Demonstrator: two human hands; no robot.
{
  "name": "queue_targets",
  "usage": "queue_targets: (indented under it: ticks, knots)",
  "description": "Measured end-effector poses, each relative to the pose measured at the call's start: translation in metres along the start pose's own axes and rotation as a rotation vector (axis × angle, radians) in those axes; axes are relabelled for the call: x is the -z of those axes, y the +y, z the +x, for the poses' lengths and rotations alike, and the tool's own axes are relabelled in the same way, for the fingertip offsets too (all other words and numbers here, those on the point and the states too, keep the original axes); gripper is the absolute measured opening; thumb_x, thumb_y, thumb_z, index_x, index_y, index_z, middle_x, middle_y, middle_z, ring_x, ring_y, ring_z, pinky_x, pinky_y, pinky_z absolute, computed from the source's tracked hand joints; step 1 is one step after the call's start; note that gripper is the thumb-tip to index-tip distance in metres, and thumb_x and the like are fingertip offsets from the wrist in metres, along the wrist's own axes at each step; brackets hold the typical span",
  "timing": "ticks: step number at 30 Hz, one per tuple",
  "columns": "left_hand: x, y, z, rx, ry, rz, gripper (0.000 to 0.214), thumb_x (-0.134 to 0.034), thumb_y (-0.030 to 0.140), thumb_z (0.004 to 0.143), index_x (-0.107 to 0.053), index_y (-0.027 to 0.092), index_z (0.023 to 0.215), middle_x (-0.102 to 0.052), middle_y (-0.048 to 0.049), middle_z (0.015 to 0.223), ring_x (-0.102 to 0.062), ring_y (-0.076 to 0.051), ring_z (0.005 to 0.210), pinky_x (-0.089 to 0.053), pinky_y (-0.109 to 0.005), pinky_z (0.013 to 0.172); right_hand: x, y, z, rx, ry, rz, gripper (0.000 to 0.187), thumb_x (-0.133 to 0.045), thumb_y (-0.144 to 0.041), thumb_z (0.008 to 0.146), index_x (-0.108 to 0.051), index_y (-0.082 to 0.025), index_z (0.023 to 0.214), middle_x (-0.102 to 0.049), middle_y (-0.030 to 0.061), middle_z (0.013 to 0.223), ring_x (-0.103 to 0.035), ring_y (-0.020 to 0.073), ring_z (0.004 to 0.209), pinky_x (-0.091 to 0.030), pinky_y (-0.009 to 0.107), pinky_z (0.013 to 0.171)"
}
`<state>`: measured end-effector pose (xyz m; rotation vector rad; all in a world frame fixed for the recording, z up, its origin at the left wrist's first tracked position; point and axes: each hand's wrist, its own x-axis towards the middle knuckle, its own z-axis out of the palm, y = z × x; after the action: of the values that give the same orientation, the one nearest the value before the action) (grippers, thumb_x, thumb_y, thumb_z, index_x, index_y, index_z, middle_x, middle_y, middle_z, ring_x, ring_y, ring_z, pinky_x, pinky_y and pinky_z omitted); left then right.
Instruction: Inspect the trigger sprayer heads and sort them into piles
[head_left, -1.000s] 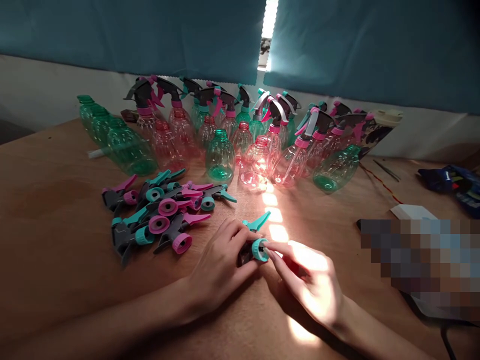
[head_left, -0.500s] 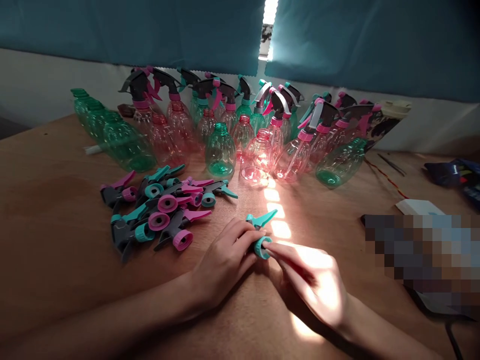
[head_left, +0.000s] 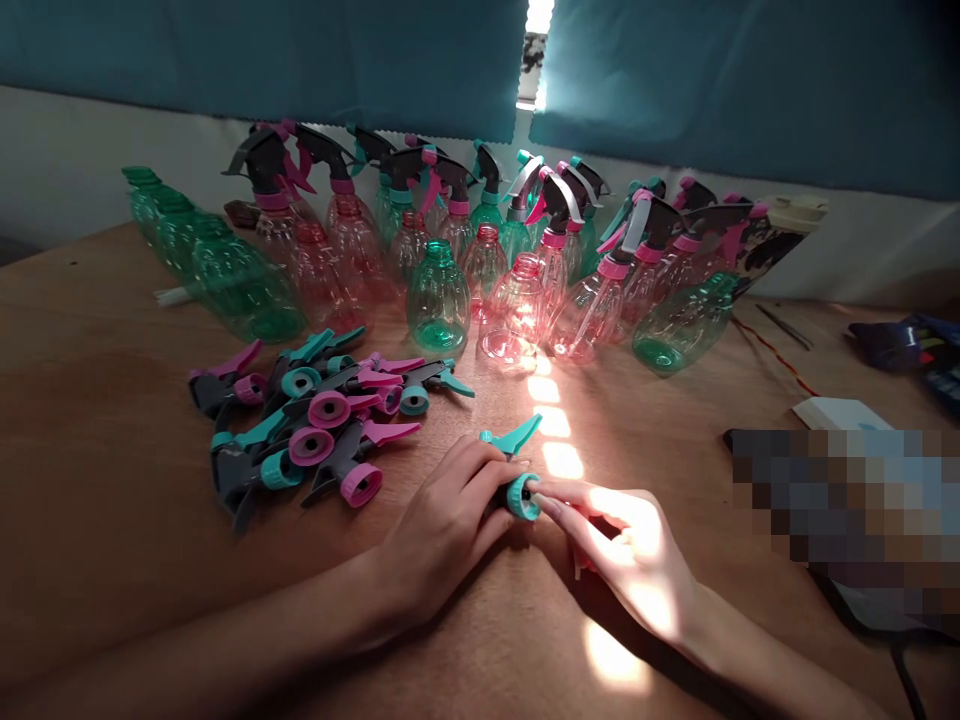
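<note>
My left hand (head_left: 450,515) is wrapped round a dark spray-trigger head (head_left: 514,470) with a teal lever and a teal screw collar, low over the wooden table (head_left: 112,330). My right hand (head_left: 626,545) reaches in from the right, its fingertips pinched at the collar's open end. Whether they hold a small part there is too small to tell. A pile of loose trigger heads (head_left: 307,420), pink and teal, lies just left of my hands.
Behind the hands stand green and pink plastic bottles (head_left: 439,300), many with trigger heads fitted; several green ones lie in a row at the left (head_left: 217,270). A strip of sunlight crosses the table. At the right lie a white card (head_left: 836,412), wires and a dark blue pouch (head_left: 904,350).
My hands and the trigger head have stayed in nearly the same spot; my right fingers have shifted slightly at the collar. The view has tilted a little.
</note>
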<state>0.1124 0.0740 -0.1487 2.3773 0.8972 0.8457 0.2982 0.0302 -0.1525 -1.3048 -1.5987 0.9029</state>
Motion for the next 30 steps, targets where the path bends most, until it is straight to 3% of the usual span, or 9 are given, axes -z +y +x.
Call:
queue_targets:
  ticks: [3,8,13,19,26,30]
  knots:
    - [0.002,0.0,0.001,0.006,-0.011,-0.034,0.023,-0.061,0.013,0.086,-0.058,0.017,0.108,-0.059,-0.0048,0.101,-0.056,-0.019,0.097,-0.049,-0.031,0.088,0.001,0.003,-0.001,0.014,-0.013,-0.023,0.025,-0.056,-0.031,0.088,-0.075,-0.02,0.098,-0.065,0.0,0.055,-0.05,0.0102,0.037,-0.042,0.021,0.036]
    - [0.008,0.003,0.002,0.078,-0.074,-0.111,0.026,-0.059,0.006,0.085,-0.06,0.019,0.106,-0.059,-0.0026,0.099,-0.058,-0.017,0.095,-0.048,-0.029,0.088,0.0,0.005,-0.003,-0.027,-0.038,0.032,0.024,-0.059,-0.034,0.086,-0.072,-0.016,0.096,-0.051,-0.0043,0.046,-0.044,0.0102,0.037,-0.037,0.022,0.036]
    - [0.01,0.005,0.004,0.102,-0.095,-0.143,0.025,-0.06,0.008,0.084,-0.062,0.02,0.106,-0.06,-0.0025,0.099,-0.06,-0.017,0.093,-0.049,-0.029,0.087,0.0,0.005,-0.002,-0.048,-0.015,0.044,0.021,-0.063,-0.036,0.083,-0.07,-0.016,0.089,-0.052,-0.0035,0.046,-0.045,0.0116,0.038,-0.036,0.024,0.037]
    - [0.008,0.005,0.004,0.052,-0.113,-0.108,0.024,-0.06,0.01,0.085,-0.064,0.02,0.106,-0.062,-0.0043,0.101,-0.058,-0.019,0.097,-0.05,-0.031,0.086,0.005,0.006,0.001,-0.052,-0.117,0.011,0.018,-0.062,-0.033,0.084,-0.068,-0.016,0.085,-0.055,-0.003,0.049,-0.047,0.0111,0.041,-0.038,0.023,0.038]
    - [0.006,0.004,0.004,0.004,-0.133,-0.104,0.022,-0.063,0.012,0.084,-0.064,0.019,0.105,-0.063,-0.0051,0.102,-0.057,-0.02,0.099,-0.048,-0.032,0.088,0.02,0.001,0.009,0.151,-0.252,-0.072,0.019,-0.048,-0.028,0.094,-0.063,-0.019,0.085,-0.068,0.0032,0.079,-0.062,0.0149,0.069,-0.05,0.025,0.064]
    - [0.006,0.006,0.004,0.022,-0.138,-0.091,0.019,-0.064,0.014,0.085,-0.064,0.02,0.102,-0.063,-0.0043,0.102,-0.057,-0.02,0.098,-0.048,-0.032,0.088,0.02,-0.003,0.008,0.115,-0.302,-0.044,0.021,-0.043,-0.028,0.097,-0.059,-0.02,0.085,-0.064,0.002,0.077,-0.058,0.0138,0.067,-0.05,0.024,0.064]
